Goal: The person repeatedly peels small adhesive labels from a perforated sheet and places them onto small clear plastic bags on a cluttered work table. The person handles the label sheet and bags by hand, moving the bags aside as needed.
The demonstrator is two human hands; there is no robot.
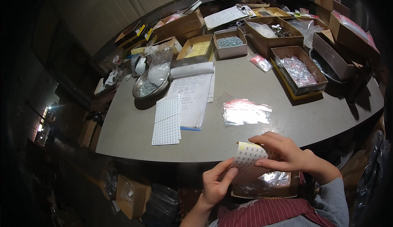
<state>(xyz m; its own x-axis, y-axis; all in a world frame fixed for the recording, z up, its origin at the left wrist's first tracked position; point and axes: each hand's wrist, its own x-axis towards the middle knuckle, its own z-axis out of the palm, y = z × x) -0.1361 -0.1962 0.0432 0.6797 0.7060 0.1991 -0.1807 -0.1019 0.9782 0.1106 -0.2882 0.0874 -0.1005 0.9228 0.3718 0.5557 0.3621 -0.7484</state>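
Observation:
A white sheet of small printed stickers (246,161) is held upright and slightly curled, just past the table's near edge. My left hand (217,183) pinches its lower left side between thumb and fingers. On its right side my right hand (286,155) grips it, thumb across the front and fingers bent over the top. Yellowish backing shows along the sheet's upper edge. Beneath the hands, close to my body, is an open cardboard box (262,193) with shiny clear plastic bags in it. Farther off on the table lies a fanned pile of clear zip bags (247,112).
More sticker sheets (167,120) overlap a clipboard of handwritten papers (194,96) on the left. Behind them stands a metal bowl (141,97) of small metal parts. Several cardboard boxes line the back, one with bagged parts (297,70) at right. The table's curved edge (163,160) runs before me.

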